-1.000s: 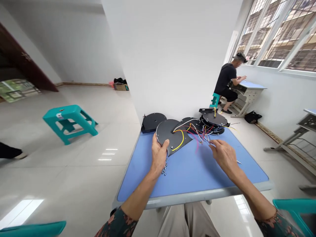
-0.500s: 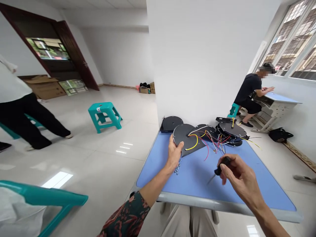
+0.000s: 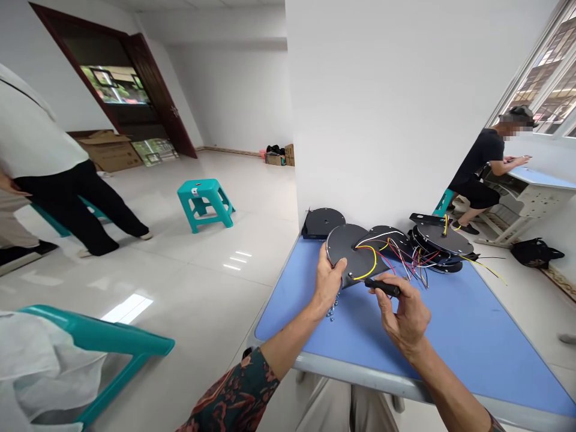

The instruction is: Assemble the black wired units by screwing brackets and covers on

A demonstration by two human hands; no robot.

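Observation:
My left hand [image 3: 329, 279] grips the near left edge of a flat black disc-shaped housing [image 3: 348, 245], thumb on top, and holds it tilted above the desk. A yellow wire [image 3: 374, 258] curves over its face. My right hand [image 3: 402, 309] is closed round the black handle of a screwdriver [image 3: 381, 287]. Its shaft points left, with the tip at or close to a small screw [image 3: 350, 275] near the housing's lower edge; contact is hard to make out. Beneath my left hand lie several small shiny screws [image 3: 332, 313] on the blue desk [image 3: 450, 336].
Behind the housing are another black disc [image 3: 324, 222] and a stack of wired discs [image 3: 443, 237] with loose wires. A white wall [image 3: 382, 120] borders the desk's back. Green stools [image 3: 207, 198] and a standing person [image 3: 49, 162] are left; a seated person [image 3: 481, 159] is right.
My right hand has moved left and up, bringing the screwdriver from over the desk to the housing's lower edge. My left hand keeps its grip. The view has shifted left.

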